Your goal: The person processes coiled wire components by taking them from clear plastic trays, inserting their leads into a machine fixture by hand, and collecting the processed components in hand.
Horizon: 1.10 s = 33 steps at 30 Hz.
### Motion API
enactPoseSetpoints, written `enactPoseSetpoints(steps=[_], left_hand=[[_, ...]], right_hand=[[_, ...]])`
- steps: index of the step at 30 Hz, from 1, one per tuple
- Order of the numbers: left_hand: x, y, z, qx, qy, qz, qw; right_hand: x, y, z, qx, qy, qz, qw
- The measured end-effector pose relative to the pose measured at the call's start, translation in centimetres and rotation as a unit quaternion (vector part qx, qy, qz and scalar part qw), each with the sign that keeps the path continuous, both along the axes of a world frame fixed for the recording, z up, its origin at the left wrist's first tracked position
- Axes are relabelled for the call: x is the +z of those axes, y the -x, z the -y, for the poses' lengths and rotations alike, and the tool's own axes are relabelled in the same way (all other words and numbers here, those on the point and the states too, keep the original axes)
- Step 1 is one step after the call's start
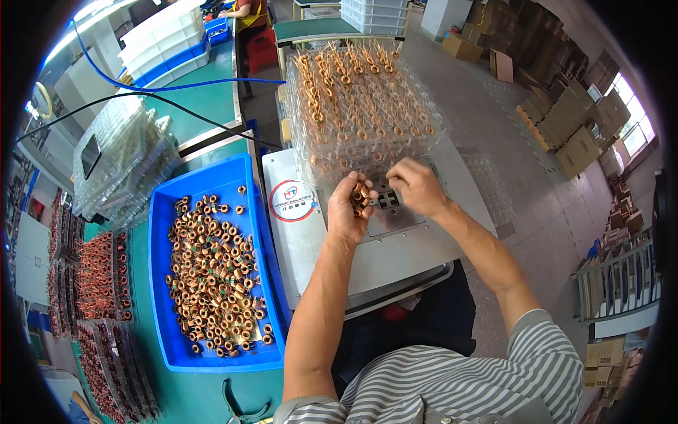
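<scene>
My left hand (349, 210) is cupped around several copper-wound ring coils (361, 198), palm turned inward. Just right of it my right hand (418, 188), slightly blurred, has its fingers curled in a pinch; whatever is in them is hidden. Both hands are over a grey metal machine top (381, 265), beside a small dark slotted fixture (388, 201). Directly beyond them stands a stack of clear plastic trays (353, 147); the top one carries rows of ring coils with wire leads pointing up.
On the green bench (138, 283) at left, a blue bin (157, 304) holds many loose coils. Beside it are racks of reddish coils (102, 275), stacked clear trays (123, 155) and pliers (244, 406). Blue and black cables cross at upper left. Cardboard boxes (579, 152) lie at right.
</scene>
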<state>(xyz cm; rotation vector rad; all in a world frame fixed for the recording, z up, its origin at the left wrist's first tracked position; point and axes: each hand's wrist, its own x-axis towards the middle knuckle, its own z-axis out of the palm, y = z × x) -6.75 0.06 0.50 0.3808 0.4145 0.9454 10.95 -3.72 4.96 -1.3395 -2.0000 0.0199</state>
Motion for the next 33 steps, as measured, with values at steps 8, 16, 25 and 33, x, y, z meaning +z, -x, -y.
enactPoseSetpoints(steps=[8,16,25,33], left_hand=[[0.7,-0.9,0.3,-0.052,-0.023,0.000,0.998],[0.3,0.1,0.3,-0.033,-0.007,0.035,0.999],[1.0,0.9,0.3,-0.027,0.012,0.049,0.998],[1.2,1.6,0.2,-0.024,0.015,0.019,0.999]], right_hand=[[2.3,3.1,0.4,0.025,-0.059,-0.059,0.996],[3.7,4.9,-0.2,0.029,-0.048,-0.039,0.998],[10.2,9.3,-9.9,-0.108,0.002,0.006,0.994],[10.6,11.9,-12.8,-0.193,0.123,-0.015,0.973]])
